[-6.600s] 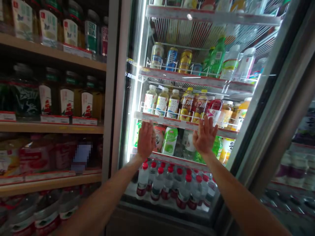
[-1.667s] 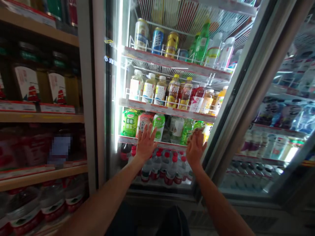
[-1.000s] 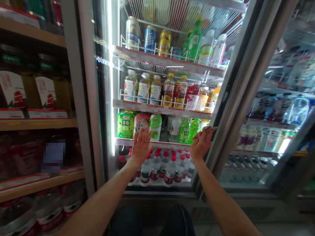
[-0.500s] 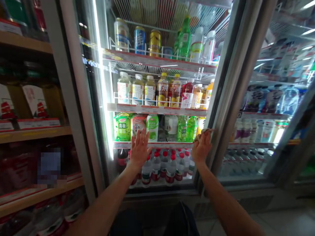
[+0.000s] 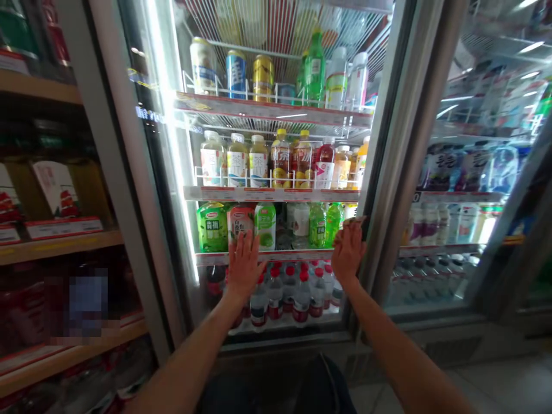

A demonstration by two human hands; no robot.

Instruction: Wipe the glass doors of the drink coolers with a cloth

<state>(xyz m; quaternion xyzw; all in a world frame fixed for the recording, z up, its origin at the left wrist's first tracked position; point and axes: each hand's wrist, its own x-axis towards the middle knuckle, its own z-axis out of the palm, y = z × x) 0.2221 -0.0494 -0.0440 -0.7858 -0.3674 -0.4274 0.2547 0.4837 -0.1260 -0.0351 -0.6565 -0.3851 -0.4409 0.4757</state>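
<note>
My left hand point(image 5: 244, 261) lies flat with fingers spread against the glass door point(image 5: 280, 227) of a lit drinks fridge. Behind its fingertips are a red drink carton point(image 5: 240, 218) and a green-and-white bottle point(image 5: 264, 226). Near the door's right edge, my right hand point(image 5: 347, 256) presses a crumpled, brownish patterned cloth point(image 5: 354, 222) to the same glass. Part of the cloth is hidden under the fingers. Beside it, behind the glass, stands a green bottle point(image 5: 334, 224).
Metal door frames point(image 5: 394, 167) flank the glass. Inside, several shelves point(image 5: 276, 194) hold cans and bottles, with red-capped bottles point(image 5: 302, 299) at the bottom. Another fridge point(image 5: 452, 224) stands on the right. To the left is a wooden shelf point(image 5: 56, 244) with bottles. My knees point(image 5: 321, 385) show below.
The view has tilted slightly, shifting the upper shelves leftward. My right hand and the cloth sit a little further left and higher in the picture. My left hand stays nearly in place.
</note>
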